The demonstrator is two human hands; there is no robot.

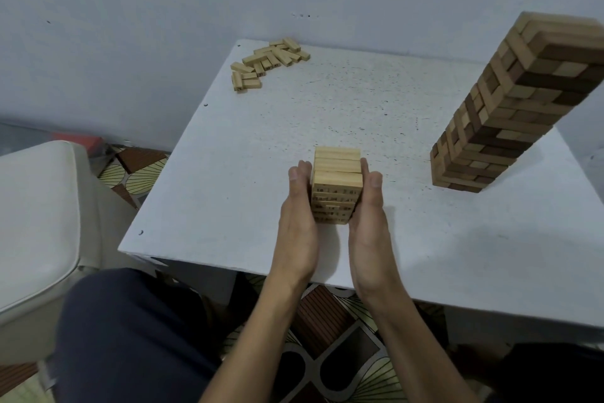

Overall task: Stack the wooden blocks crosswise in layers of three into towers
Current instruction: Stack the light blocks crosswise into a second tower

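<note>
My left hand [295,216] and right hand [371,216] reach in over the near edge of the table [228,206], palms facing each other, one flat on each side of the short tower [336,180]. Fingers [302,170] straight and together, not curled round anything, just pressing the sides. Neither hand carries a block.

Short tower stands upright a bit in from the near edge, roughly mid-width. Pale wood, numbers printed on the faces toward me. Top layer is three blocks running left to right. Several layers, exact count hard to read.

Step in hand, my read: squaring up the layers between my palms so the sides sit flush, not placing a block.

Next move, probably: let go gently without nudging the stack, reach to the far left corner for more blocks, lay three on top running near to far, across the current top layer. Calls for a light release, the stack is narrow.

Tall tower [510,102] stands by the right edge, well apart from my hands. Mixed light and dark blocks, many layers, looks finished. Its lean may only be the wide lens, cannot tell.

Loose blocks [266,62] lie in a scattered heap at the far left corner, close to the wall.

Containers: none in view, blocks lie straight on the table
</note>
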